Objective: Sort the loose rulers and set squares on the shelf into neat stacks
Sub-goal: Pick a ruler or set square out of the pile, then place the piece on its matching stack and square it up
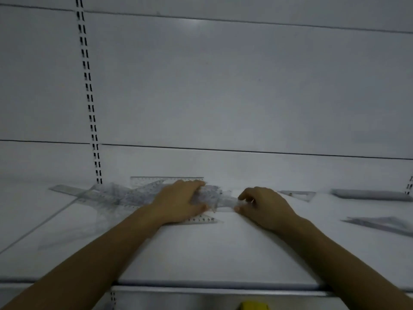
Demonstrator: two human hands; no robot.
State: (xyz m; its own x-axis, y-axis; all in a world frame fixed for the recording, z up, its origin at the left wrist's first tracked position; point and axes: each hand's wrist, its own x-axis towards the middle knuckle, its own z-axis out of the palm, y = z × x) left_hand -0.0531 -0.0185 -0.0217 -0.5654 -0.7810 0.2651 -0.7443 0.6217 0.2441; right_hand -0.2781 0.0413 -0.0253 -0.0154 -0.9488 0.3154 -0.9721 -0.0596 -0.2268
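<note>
A loose pile of clear plastic rulers and set squares (pixel 116 195) lies on the white shelf (pixel 201 249), spreading left from the middle. My left hand (pixel 181 201) lies over the pile's right part, fingers and thumb curved around a bundle of clear rulers (pixel 220 198). My right hand (pixel 266 205) is at the bundle's right end, its fingertips pinching that end. One ruler (pixel 204 219) with printed numbers pokes out under my left hand. A set square (pixel 165 180) stands against the back panel behind the pile.
A lone clear set square (pixel 299 194) lies right of my right hand. Farther right are a grey flat stack (pixel 371 195) and another clear set square (pixel 380 223). A slotted upright (pixel 89 92) runs up the back panel. Something yellow (pixel 253 306) shows below the shelf edge.
</note>
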